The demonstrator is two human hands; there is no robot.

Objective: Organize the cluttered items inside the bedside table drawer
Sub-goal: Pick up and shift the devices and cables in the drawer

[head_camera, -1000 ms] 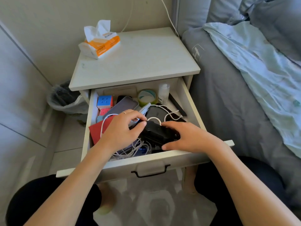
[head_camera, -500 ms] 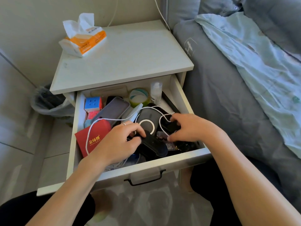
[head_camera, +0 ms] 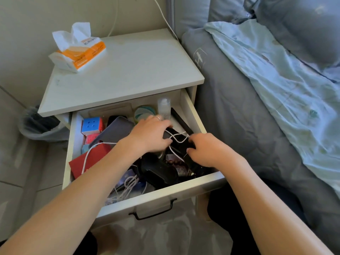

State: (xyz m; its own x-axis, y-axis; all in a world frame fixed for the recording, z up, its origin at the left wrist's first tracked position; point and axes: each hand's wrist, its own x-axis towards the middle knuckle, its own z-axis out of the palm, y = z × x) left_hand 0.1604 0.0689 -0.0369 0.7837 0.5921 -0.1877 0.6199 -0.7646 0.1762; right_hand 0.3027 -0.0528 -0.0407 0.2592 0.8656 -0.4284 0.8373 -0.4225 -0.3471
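left hand (head_camera: 149, 135): in the open drawer (head_camera: 191, 115), fingers curled down over a black flat device (head_camera: 181, 142) and the white cable (head_camera: 176, 139) looped across it; grip half-curled, contact on both, can't tell which it holds.
right hand (head_camera: 204, 150): at 3 o'clock of the left, fingertips pinched together on the cable at the device's edge.
drawer contents: cube puzzle (head_camera: 91, 125) at 10 o'clock, red booklet (head_camera: 88, 161) at 8, clear bottle (head_camera: 163, 109) at 12, black case (head_camera: 158, 170) at 6.
surface (head_camera: 132, 70): tissue pack (head_camera: 79, 52) at 10 o'clock.
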